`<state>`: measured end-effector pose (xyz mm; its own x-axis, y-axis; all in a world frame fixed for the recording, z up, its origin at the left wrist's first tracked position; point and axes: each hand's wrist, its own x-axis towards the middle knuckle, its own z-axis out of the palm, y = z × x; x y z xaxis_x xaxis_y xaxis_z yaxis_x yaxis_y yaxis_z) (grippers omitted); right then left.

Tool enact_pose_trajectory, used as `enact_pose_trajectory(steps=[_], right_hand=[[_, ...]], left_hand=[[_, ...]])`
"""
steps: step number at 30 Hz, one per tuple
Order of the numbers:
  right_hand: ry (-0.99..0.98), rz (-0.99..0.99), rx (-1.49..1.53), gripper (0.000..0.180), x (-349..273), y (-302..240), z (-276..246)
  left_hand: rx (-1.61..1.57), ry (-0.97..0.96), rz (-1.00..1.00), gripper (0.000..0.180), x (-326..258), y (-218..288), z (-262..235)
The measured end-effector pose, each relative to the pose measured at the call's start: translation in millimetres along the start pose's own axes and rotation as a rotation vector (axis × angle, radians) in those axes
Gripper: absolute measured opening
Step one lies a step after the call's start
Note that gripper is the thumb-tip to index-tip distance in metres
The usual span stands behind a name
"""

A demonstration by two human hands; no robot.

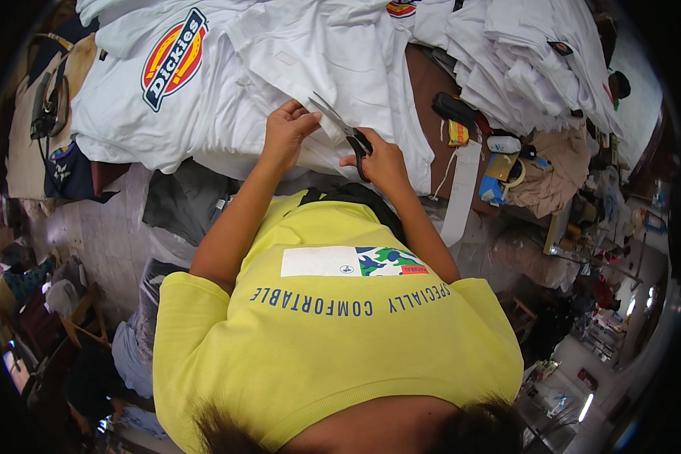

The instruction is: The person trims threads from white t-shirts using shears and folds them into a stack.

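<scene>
A white T-shirt (340, 68) lies spread on the table in front of me. My left hand (286, 130) pinches its near edge and holds the cloth taut. My right hand (380, 157) grips black-handled scissors (339, 121), whose blades are parted and point up-left at the cloth beside my left fingers. Another white shirt with a large round red, yellow and blue print (175, 57) lies to the left. My yellow shirt fills the lower middle of the view.
A tall pile of folded white shirts (537, 60) stands at the right. Beside it on the brown table (428, 83) lie a black tool (454, 107), small tags, tape and beige cloth (552, 174). An iron (51, 98) rests at far left.
</scene>
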<state>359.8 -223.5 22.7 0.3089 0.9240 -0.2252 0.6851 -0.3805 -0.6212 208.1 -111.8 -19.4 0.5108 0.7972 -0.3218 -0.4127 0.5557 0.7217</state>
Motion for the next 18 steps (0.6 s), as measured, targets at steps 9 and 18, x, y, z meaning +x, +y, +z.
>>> enact_pose_trajectory(steps=[9, 18], right_hand=[[0.068, -0.023, -0.069, 0.071, 0, -3, 3], [0.039, -0.011, -0.004, 0.068, 9, -11, 4]], left_hand=[[-0.012, -0.016, -0.004, 0.028, 10, 5, -7], [-0.015, -0.023, -0.005, 0.028, 9, 10, -6]])
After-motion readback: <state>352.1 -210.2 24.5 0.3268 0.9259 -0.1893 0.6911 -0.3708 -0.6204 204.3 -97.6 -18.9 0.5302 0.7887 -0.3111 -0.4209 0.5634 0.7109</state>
